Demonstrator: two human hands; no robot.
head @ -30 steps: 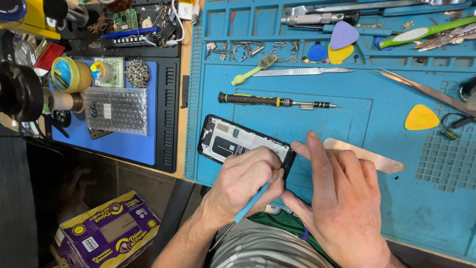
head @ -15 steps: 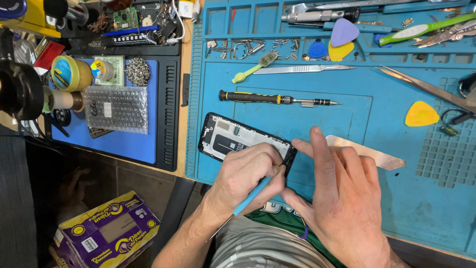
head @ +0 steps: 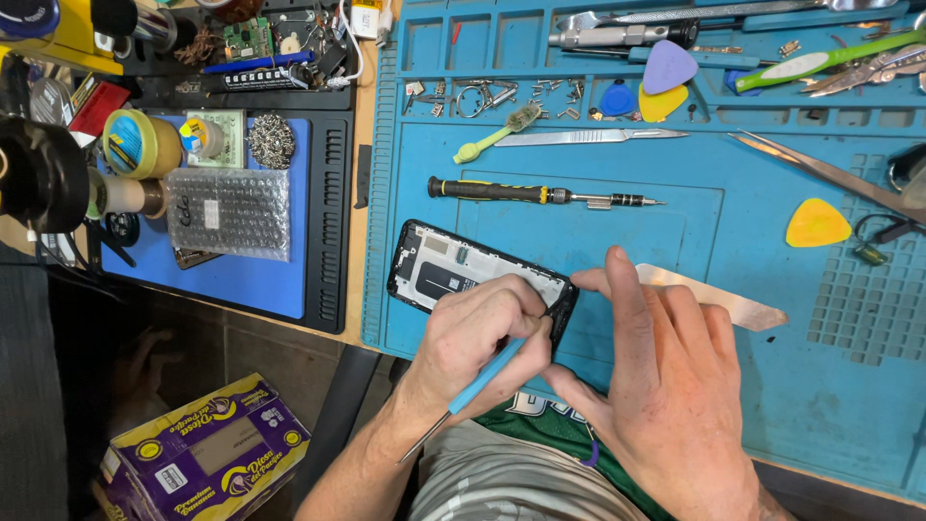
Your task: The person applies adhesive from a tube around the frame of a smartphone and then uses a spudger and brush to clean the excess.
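Note:
An opened black phone (head: 453,270) with its back removed lies tilted on the blue work mat (head: 752,405). My left hand (head: 482,338) grips a thin tool with a light blue handle (head: 487,378), its tip at the phone's right end. My right hand (head: 666,386) rests flat beside it, thumb and forefinger pinching the phone's right corner. A flat metal strip (head: 723,297) lies partly under my right hand.
A black screwdriver (head: 521,191), a green-handled brush (head: 492,135), a scalpel (head: 579,138), tweezers (head: 820,174), yellow (head: 816,224) and purple (head: 669,66) picks and loose screws lie on the mat. A bubble-wrap pouch (head: 227,212) lies on the left pad. A purple box (head: 207,458) sits below.
Both hands stay at the phone's right end; the left hand and blue tool have shifted only slightly. The phone has not moved.

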